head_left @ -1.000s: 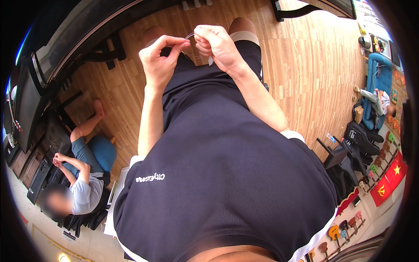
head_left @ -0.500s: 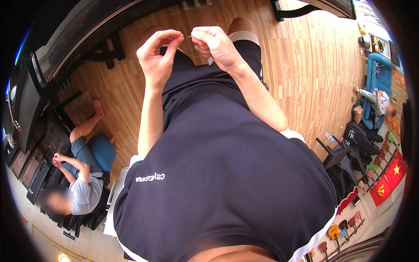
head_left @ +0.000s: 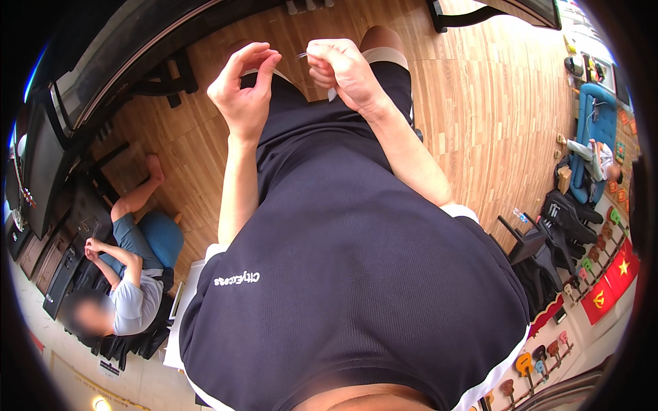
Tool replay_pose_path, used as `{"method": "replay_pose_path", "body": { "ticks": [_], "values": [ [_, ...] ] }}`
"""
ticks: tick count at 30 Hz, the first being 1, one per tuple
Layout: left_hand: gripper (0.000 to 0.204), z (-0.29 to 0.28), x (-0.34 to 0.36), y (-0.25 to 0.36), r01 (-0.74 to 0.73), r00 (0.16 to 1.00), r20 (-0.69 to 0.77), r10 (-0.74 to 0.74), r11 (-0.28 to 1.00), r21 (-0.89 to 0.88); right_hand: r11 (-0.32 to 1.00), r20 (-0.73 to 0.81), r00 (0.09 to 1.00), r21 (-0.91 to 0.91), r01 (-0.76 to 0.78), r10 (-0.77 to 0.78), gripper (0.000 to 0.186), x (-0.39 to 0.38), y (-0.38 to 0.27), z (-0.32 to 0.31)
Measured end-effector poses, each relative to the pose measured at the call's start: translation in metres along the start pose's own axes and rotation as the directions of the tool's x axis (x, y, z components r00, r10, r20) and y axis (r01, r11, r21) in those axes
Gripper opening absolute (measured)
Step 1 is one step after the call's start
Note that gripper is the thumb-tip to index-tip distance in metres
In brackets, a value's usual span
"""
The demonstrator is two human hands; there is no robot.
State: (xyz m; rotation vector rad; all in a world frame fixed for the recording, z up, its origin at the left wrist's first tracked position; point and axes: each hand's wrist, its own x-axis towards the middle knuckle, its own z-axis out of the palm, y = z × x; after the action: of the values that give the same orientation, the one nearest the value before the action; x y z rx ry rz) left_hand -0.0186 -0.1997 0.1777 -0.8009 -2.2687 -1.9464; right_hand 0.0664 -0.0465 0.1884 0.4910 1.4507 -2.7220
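Over my lap, my left hand (head_left: 241, 89) curls its thumb and forefinger together in a loose pinch, tips almost meeting. Whatever sits between those tips is too small to make out. Facing it across a small gap, my right hand (head_left: 346, 74) is closed, thumb against forefinger, on a thin shiny sliver (head_left: 301, 55) that points toward the left hand. From under the curled right fingers sticks a small white piece (head_left: 332, 94), mostly hidden by the hand.
Black shorts (head_left: 308, 120) cover my lap above a wooden floor (head_left: 473, 103). A dark curved-edged furniture piece (head_left: 110, 61) stands ahead left. Another person (head_left: 130, 294) sits at left with hands together. At far right, someone sits on a blue sofa (head_left: 595, 116); black chairs (head_left: 541, 240) stand nearer.
My left hand has shifted slightly left, widening the gap between the hands, and its fingers have loosened a little. My right hand has edged slightly right, still pinching the sliver.
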Motion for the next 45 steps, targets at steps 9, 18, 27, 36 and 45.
{"method": "replay_pose_path", "body": {
  "ticks": [9,18,27,36,45],
  "values": [
    [0.013,-0.008,0.008,0.011,-0.146,0.959,0.26,0.114,0.984,0.106,0.997,0.096,0.995,-0.072,0.026,-0.019,0.037,-0.002,0.003,-0.005],
    [0.019,-0.014,0.008,0.007,-0.109,0.908,0.408,0.092,0.994,0.017,0.998,0.179,0.982,0.001,0.066,-0.065,0.036,-0.005,-0.001,-0.006],
    [0.031,-0.009,0.009,0.018,-0.037,0.904,0.425,0.057,0.998,-0.057,0.998,0.107,0.993,0.053,0.037,-0.042,0.036,-0.004,-0.002,-0.001],
    [0.028,-0.009,0.007,0.015,-0.038,0.912,0.401,0.086,0.991,-0.126,0.997,0.07,0.996,0.061,0.045,-0.049,0.037,-0.002,0.002,-0.005],
    [0.016,-0.009,0.004,0.005,-0.052,0.938,0.34,0.061,0.998,-0.036,0.986,0.047,0.998,0.165,0.033,-0.042,0.036,-0.004,-0.002,-0.006]
  ]
}}
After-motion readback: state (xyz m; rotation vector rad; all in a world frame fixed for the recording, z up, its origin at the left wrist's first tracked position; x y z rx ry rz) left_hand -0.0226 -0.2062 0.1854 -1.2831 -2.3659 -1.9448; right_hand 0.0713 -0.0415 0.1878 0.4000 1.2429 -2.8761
